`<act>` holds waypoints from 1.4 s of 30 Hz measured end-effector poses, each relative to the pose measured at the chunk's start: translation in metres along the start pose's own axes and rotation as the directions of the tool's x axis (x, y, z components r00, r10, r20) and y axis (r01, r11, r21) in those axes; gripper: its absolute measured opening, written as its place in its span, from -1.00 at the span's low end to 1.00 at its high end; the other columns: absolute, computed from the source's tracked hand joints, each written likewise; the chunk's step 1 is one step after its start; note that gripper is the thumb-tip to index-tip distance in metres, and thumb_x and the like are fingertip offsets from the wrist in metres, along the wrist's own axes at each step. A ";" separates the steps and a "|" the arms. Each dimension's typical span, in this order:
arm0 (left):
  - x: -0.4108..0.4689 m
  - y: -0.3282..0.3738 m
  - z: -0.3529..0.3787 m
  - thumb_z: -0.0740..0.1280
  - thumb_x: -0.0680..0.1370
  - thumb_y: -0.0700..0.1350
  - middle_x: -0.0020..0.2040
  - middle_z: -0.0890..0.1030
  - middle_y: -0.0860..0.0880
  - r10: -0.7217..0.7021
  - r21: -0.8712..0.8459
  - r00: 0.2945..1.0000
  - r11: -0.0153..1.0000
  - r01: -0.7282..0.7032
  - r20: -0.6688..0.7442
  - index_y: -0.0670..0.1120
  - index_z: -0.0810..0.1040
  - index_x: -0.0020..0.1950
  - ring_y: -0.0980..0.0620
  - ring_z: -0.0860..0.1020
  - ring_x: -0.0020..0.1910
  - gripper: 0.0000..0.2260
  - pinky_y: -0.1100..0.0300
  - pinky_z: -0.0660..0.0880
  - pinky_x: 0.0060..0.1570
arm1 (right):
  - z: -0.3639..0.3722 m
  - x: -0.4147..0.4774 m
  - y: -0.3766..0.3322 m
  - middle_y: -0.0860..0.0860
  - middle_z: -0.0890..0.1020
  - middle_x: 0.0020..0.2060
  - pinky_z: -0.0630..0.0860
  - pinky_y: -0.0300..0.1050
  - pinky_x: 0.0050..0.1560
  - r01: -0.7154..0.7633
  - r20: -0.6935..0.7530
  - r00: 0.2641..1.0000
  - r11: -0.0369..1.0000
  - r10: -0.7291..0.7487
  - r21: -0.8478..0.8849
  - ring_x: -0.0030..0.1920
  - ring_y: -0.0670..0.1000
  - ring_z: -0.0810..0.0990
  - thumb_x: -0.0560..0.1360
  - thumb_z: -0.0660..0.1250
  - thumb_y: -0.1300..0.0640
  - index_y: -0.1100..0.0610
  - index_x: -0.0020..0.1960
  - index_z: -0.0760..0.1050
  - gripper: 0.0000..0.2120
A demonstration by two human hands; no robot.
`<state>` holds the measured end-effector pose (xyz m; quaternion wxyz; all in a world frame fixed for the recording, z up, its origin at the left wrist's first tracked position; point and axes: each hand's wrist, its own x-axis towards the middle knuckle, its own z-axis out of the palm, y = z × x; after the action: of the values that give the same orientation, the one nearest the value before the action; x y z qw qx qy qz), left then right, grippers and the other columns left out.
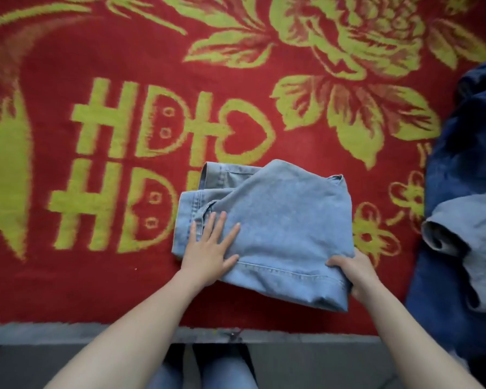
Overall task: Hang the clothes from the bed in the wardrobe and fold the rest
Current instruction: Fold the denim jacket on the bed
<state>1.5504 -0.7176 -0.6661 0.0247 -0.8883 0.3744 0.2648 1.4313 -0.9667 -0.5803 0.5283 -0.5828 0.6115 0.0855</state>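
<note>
A light blue denim garment lies folded into a rough square on the red bed cover, near its front edge. My left hand rests flat on the garment's left side with straight, spread fingers. At the garment's lower right corner, my right hand grips the hem, thumb on top and fingers tucked underneath.
A pile of dark blue and pale denim clothes sits at the right edge of the bed. The cover carries yellow-green flowers and letters. The bed's grey front edge runs along the bottom, with my legs below it.
</note>
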 end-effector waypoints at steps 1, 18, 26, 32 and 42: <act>-0.003 -0.003 -0.001 -0.06 0.56 0.29 0.35 -0.53 -0.01 0.005 -0.003 1.000 1.000 -0.005 -0.006 0.18 -0.50 0.33 -0.11 -0.55 0.31 -0.37 -0.20 -0.31 0.38 | 0.002 -0.006 -0.004 0.14 0.64 -0.11 0.47 -0.10 -0.19 0.047 -0.019 0.999 0.997 -0.049 -0.068 -0.17 0.10 0.57 0.33 0.27 0.48 0.20 -0.07 0.52 -0.73; -0.056 -0.082 -0.048 -0.01 0.54 0.17 0.53 -0.01 -0.13 -0.683 -0.856 0.695 0.479 0.196 -0.223 -0.21 -0.01 0.52 0.02 -0.05 0.50 -0.33 0.21 -0.12 0.42 | 0.152 -0.093 -0.002 0.08 0.25 0.46 0.13 -0.04 0.41 0.910 0.900 0.387 0.239 -0.200 -0.338 0.45 0.05 0.19 0.60 0.15 0.06 0.16 0.46 0.19 -0.53; -0.024 -0.035 -0.033 0.06 0.46 0.15 0.36 0.45 -0.14 0.102 -0.050 0.984 0.993 -0.110 -0.146 0.02 0.46 0.35 -0.16 0.43 0.33 -0.48 -0.22 0.42 0.16 | 0.118 -0.069 0.020 0.02 0.59 0.20 0.41 -0.12 0.26 0.913 0.959 0.094 -0.361 -0.266 -0.190 0.24 0.02 0.53 0.36 0.37 0.06 0.09 0.24 0.54 -0.55; -0.024 -0.042 -0.028 -0.10 0.48 0.22 0.52 0.12 -0.14 0.061 0.043 0.995 0.997 -0.058 -0.083 0.05 0.15 0.50 -0.18 0.11 0.49 -0.40 -0.26 0.19 0.34 | 0.069 -0.019 0.042 0.19 0.55 0.21 0.41 0.11 0.24 0.696 0.830 0.215 -0.516 -0.514 -0.500 0.28 0.18 0.49 0.30 0.38 0.06 0.01 0.28 0.48 -0.46; -0.091 -0.022 0.046 0.35 0.33 -0.03 0.36 0.35 -0.30 0.302 0.306 0.870 0.934 -0.186 -0.391 -0.22 0.18 0.45 -0.29 0.09 0.47 -0.25 -0.07 0.14 0.37 | 0.122 0.027 -0.008 0.04 0.57 0.22 0.45 0.04 0.23 0.562 0.882 -0.221 -0.793 -0.416 -0.233 0.22 0.03 0.56 0.60 0.05 0.18 -0.10 0.31 0.22 -0.67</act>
<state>1.4921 -0.6310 -0.6648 0.0229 -0.8587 0.5118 0.0114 1.5110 -0.8980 -0.6482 -0.0402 -0.9381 -0.3437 -0.0150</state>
